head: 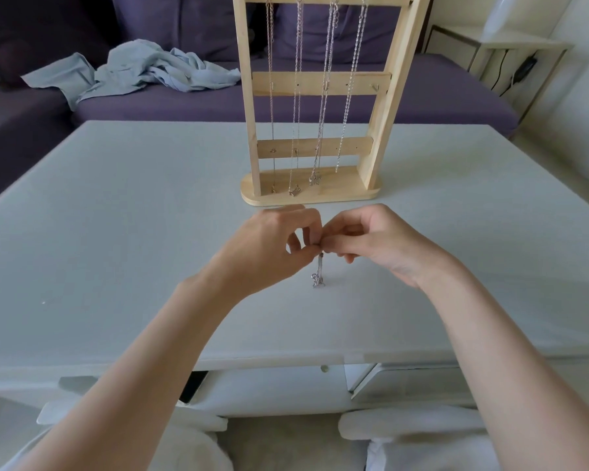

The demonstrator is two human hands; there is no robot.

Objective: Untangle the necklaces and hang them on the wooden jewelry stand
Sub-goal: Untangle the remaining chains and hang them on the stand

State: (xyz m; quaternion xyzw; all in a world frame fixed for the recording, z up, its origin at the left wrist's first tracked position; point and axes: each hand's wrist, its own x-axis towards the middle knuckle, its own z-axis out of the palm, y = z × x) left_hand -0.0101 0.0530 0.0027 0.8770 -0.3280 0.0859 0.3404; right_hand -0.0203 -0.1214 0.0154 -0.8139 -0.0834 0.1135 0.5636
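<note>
Hands [321, 244] pinch necklace [319, 271] together above table [116, 232].

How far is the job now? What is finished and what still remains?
Done: four necklaces already hang from the top bar of the stand.
In hand: the left hand and right hand pinch a small chain together above the table; its end dangles below the fingers.
Left: this chain still needs hanging. No other loose necklace is visible on the table.
</note>
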